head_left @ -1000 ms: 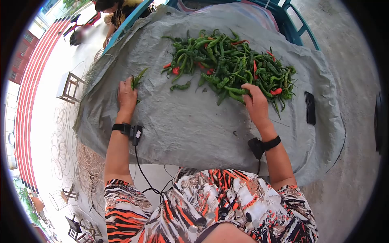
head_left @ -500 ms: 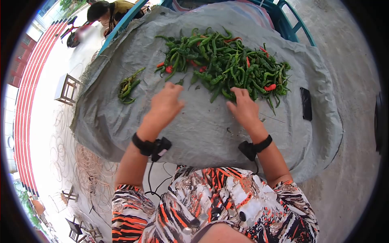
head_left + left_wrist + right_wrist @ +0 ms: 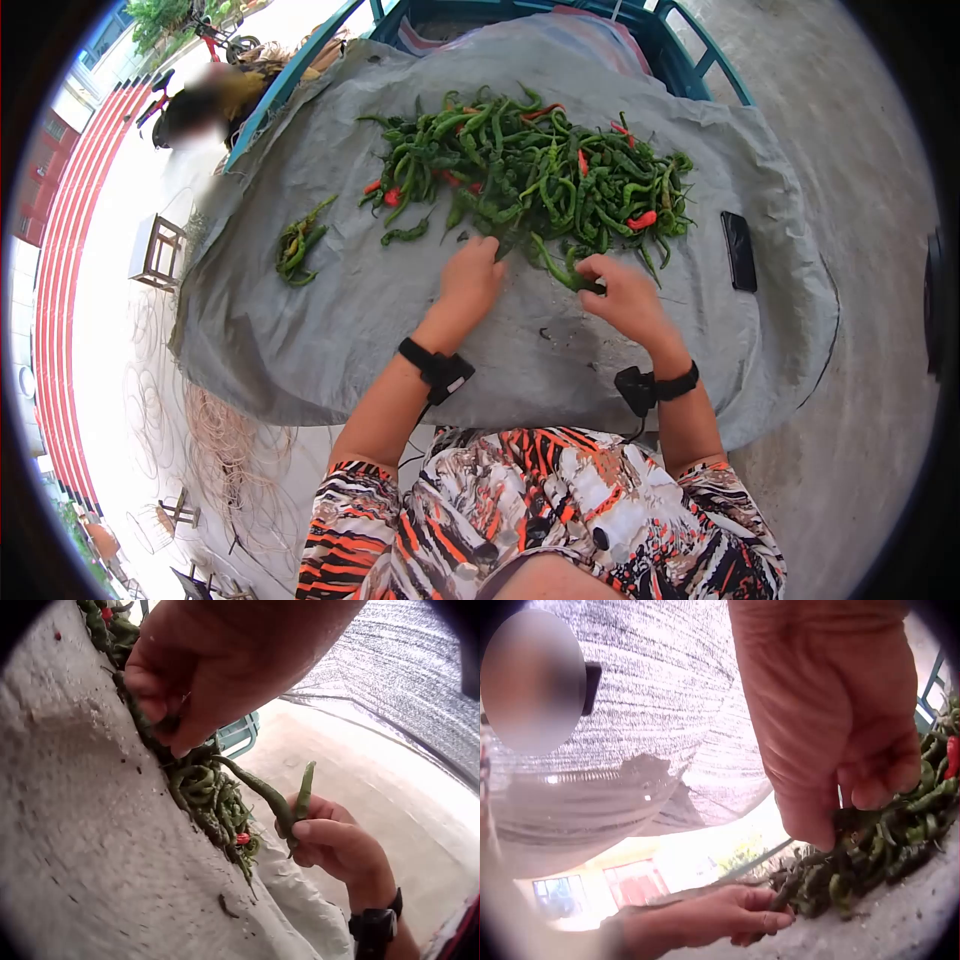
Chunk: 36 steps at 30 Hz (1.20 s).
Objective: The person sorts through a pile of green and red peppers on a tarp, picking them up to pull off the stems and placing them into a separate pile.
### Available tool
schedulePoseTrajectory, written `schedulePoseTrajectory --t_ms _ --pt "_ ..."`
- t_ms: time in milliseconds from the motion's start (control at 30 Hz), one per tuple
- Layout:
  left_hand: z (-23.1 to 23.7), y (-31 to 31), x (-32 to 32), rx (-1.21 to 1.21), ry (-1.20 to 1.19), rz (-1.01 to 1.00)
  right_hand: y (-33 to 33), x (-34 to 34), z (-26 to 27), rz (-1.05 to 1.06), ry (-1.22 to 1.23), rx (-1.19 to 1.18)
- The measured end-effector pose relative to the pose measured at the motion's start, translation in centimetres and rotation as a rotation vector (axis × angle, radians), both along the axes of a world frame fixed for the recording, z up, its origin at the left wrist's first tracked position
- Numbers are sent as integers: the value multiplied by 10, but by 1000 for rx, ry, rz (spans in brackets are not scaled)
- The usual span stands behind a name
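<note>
1. Pinching 2 green peppers (image 3: 268,795) between the thumb and curled fingers of the right hand (image 3: 632,302), just in front of the pile (image 3: 530,165).
2. Showing, from the left wrist, as 1 long, smooth, curved pod with a narrow far end, and 1 shorter, straighter pod pointing upward beside it.
3. Pinching a darker green pepper (image 3: 782,898) between the thumb and fingertips of the left hand (image 3: 470,280), at the near edge of the pile; mostly hidden by the fingers.
4. Strapped at each wrist with a black band (image 3: 412,352) and a small black camera (image 3: 447,378).
5. Heaped beyond both hands on the gray sheet (image 3: 400,330), in a wide tangle of slim green peppers, twisted, wrinkled and shiny in places.
6. Dotted with a few bright red peppers (image 3: 641,220), at the left edge, toward the back and at the right.
7. Accompanied, just off the pile's left front, by 1 loose, bent green pepper (image 3: 405,232).
8. Gathered well to the left, apart from the pile, in a small bunch (image 3: 300,240) of green and yellowish peppers, thin and curled.
9. Sharing the sheet with a black phone (image 3: 739,252), right of the pile.
10. Bordered farther out by a teal frame (image 3: 288,88), and at left by a stool (image 3: 143,248) and red-striped steps (image 3: 58,320).
</note>
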<state>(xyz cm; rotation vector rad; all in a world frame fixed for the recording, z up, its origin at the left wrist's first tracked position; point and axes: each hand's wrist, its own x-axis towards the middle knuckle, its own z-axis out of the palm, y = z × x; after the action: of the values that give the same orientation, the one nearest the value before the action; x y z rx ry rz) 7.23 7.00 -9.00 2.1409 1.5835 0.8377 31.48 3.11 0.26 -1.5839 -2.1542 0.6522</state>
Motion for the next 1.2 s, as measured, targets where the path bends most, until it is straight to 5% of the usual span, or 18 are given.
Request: schedulePoseTrajectory --t_ms 133,200,300,333,500,567,600,700,833,900,1000,1100,1200 --pt "36 -3 -21 -278 -107 -70 16 12 43 -78 129 -141" --pt "59 7 -18 -429 -188 -32 34 13 43 -171 391 -79" --pt "69 19 -17 -204 -521 129 47 5 20 -288 622 117" --pt "71 23 -18 -165 -465 150 52 0 14 -311 680 196" --pt "21 35 -65 166 115 362 46 4 16 -249 450 -93" --pt "12 35 -76 36 308 458 53 9 18 -200 387 -131" --pt "12 35 -77 -29 401 506 55 5 15 -235 326 204" --pt "3 39 -87 -66 443 456 49 2 22 -425 60 352" --pt "8 28 -91 -53 402 457 28 38 -14 -450 -71 1" --pt "5 26 -94 -60 361 469 19 57 -41 -484 -227 76" --pt "35 25 -87 -19 150 425 12 65 -53 -534 -314 67" --pt "47 44 -78 -61 -330 340 19 66 -65 -553 -253 91" --pt "52 46 -54 275 -113 290 25 63 -74 -587 -147 150"
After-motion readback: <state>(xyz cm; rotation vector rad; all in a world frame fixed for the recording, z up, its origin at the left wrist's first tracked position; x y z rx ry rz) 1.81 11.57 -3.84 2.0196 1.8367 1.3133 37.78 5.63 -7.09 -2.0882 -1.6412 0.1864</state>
